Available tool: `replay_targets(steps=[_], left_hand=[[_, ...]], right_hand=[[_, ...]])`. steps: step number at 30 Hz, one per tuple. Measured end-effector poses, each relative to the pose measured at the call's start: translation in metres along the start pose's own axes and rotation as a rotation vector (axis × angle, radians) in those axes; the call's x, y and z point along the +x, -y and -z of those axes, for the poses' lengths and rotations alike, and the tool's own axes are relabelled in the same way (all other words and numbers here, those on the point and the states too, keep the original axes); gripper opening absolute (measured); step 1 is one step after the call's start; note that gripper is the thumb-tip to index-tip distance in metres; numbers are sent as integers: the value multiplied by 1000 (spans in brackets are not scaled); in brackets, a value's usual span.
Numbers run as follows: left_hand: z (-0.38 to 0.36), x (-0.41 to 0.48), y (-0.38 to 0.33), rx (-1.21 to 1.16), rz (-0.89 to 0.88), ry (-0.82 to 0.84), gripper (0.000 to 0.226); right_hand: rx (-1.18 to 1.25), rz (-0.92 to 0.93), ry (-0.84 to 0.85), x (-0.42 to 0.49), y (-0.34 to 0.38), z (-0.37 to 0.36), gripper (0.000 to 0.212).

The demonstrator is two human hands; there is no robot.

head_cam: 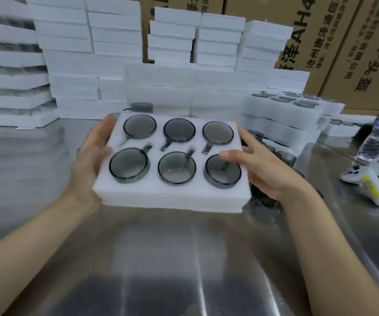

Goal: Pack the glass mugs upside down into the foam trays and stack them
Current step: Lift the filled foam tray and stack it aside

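Above steel table (pixel 184 258), foam tray (pixel 172 195), long axis crosswise, mugs (pixel 176 168) bottom-up, ends in grip of left hand (pixel 90 153) and right hand (pixel 261 169)

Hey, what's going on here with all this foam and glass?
A person holds a white foam tray over the steel table, left hand gripping its left edge, right hand its right edge. All six slots hold grey glass mugs, bottoms up. A stack of filled trays sits to the right.
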State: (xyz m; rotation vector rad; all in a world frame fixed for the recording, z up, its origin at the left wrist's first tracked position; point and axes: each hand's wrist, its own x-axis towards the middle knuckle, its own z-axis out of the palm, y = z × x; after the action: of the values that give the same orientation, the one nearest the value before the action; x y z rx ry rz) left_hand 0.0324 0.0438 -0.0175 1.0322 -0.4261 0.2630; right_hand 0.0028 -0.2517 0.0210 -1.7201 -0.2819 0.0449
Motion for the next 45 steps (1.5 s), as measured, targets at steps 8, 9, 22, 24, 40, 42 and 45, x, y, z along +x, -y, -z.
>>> replay_targets(steps=[8,9,22,24,40,42,45], left_hand=[[5,-6,39,648,-255,31,36],[9,-7,44,827,-280,123,34],[14,11,56,1007,-238,149,32],[15,12,56,978,-222,117,32],[17,17,60,1065,-231,113,35],[17,18,61,1082,-235,84,34],[16,17,58,1119,-273,15,31]], right_hand=[[436,49,-352,-5,18,22,28],[443,46,-418,-6,23,30,24],[189,198,-1151,81,89,184,53],[16,70,-1115,94,75,205,55],[-427,12,-1231,94,73,180,44],[-337,308,-1070,85,86,120,44],[-79,482,-644,64,82,24,43]])
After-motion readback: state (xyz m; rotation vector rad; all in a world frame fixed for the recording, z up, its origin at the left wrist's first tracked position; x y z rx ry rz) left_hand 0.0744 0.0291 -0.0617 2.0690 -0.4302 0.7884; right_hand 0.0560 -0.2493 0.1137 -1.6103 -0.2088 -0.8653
